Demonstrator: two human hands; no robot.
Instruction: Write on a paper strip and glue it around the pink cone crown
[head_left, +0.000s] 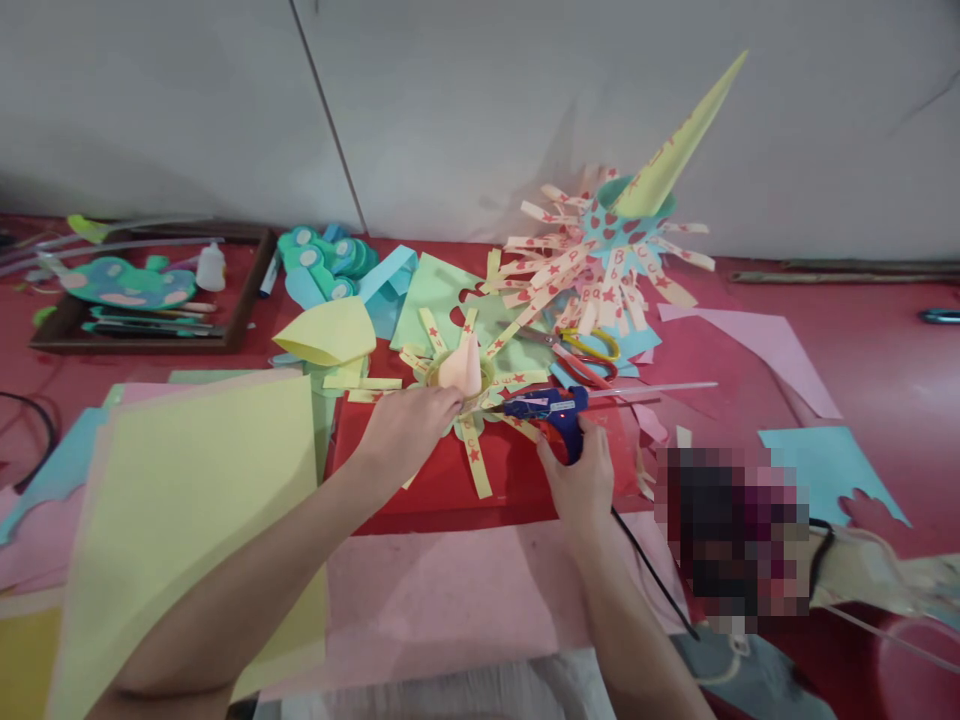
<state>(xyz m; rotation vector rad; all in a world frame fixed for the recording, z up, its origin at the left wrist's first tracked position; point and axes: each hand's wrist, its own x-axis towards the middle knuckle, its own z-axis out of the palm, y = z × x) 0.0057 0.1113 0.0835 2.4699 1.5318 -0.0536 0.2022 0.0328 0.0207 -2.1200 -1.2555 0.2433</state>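
Note:
My right hand is wrapped round the handle of a blue glue gun. A clear glue stick sticks out of its back end, and its nozzle points left at the paper craft. That craft is a yellow paper ring with printed strips spreading outward, lying on a red board. My left hand pinches a folded pale pink paper piece at the ring. Whether its fingers also grip the ring is hidden. Scissors lie just behind the glue gun.
A finished-looking paper craft with a tall yellow cone stands at the back right. Yellow paper sheets lie at left, below a brown tray of tools. Blue paper lies at right, beside a pixelated patch. A black cord runs near my right forearm.

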